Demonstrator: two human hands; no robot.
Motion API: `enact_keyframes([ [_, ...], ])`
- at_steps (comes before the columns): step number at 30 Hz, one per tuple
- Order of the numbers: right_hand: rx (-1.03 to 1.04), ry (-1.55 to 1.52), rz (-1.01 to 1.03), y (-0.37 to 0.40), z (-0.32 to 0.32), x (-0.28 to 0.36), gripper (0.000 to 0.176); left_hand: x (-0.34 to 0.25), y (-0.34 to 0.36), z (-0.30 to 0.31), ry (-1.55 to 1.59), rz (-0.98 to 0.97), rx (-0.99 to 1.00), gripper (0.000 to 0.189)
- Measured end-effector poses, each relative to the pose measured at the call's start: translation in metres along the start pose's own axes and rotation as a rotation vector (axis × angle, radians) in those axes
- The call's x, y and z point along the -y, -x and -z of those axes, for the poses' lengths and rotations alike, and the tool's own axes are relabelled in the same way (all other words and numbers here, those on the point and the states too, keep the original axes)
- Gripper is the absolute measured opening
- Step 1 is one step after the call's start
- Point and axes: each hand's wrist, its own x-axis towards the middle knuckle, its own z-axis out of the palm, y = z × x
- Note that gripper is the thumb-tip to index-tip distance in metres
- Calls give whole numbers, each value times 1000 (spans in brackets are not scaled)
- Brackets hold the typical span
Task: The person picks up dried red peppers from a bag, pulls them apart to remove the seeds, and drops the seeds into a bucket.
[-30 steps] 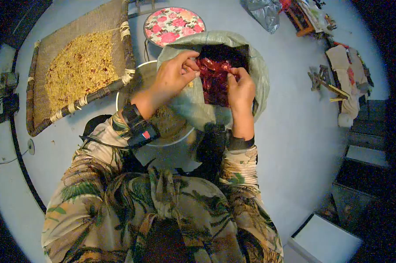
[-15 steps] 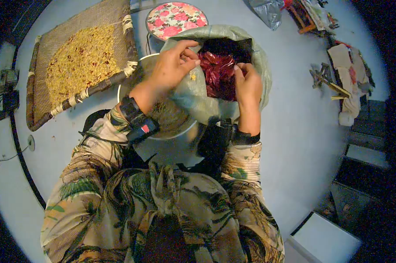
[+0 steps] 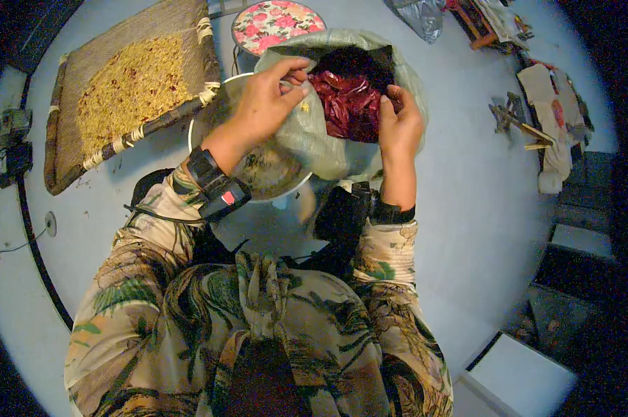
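Observation:
An open pale green woven sack [image 3: 314, 149] has dark red, shiny, wrinkled pieces [image 3: 345, 104] inside that look like dried chilies. At the left of its mouth is my left hand [image 3: 262, 104], with fingers curled and thumb and forefinger bent toward the rim; what they hold is too small to make out. My right hand [image 3: 402, 128] is over the right side of the mouth, thumb and fingers brought together beside the red pieces. Anything in its pinch is hidden. A small yellow mark [image 3: 305, 106] shows on the sack near my left thumb.
A wide round basin [image 3: 286, 184] stands under my left forearm. To the left lies a framed mesh tray [image 3: 130, 142] with yellow grain-like bits. Behind are a floral round stool [image 3: 276, 24] and a plastic bag [image 3: 420, 17]. Clothes [image 3: 550, 125] lie at right.
The sack and basin sit slightly higher in view. My right hand has shifted slightly right, and its fingertips have changed position. My left hand has moved a little up and left, still curled.

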Motion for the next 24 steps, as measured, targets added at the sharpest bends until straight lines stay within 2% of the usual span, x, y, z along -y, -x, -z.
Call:
enact_keyframes([
  [6, 127, 28, -245, 6, 33, 14, 21, -4, 19, 11, -43, -89, 0, 27],
  [9, 121, 68, -246, 2, 33, -5, 22, 9, 14, 20, -70, -99, 30, 24],
  [12, -44, -178, -77, 5, 25, -12, 21, 9, 15, 19, -113, -123, -25, 21],
  [16, -87, -321, -184, 1, 24, 8, 22, -3, 11, 13, -18, -189, -160, 17],
  [19, -82, -481, -265, -2, 26, 16, 22, -11, 8, 15, -3, -158, -186, 15],
  [23, -34, -604, -344, 1, 44, 34, 21, -24, 6, 37, -74, -408, -152, 16],
  [24, -19, -628, -357, 2, 50, 40, 21, -30, 8, 42, -42, -331, -178, 16],
])
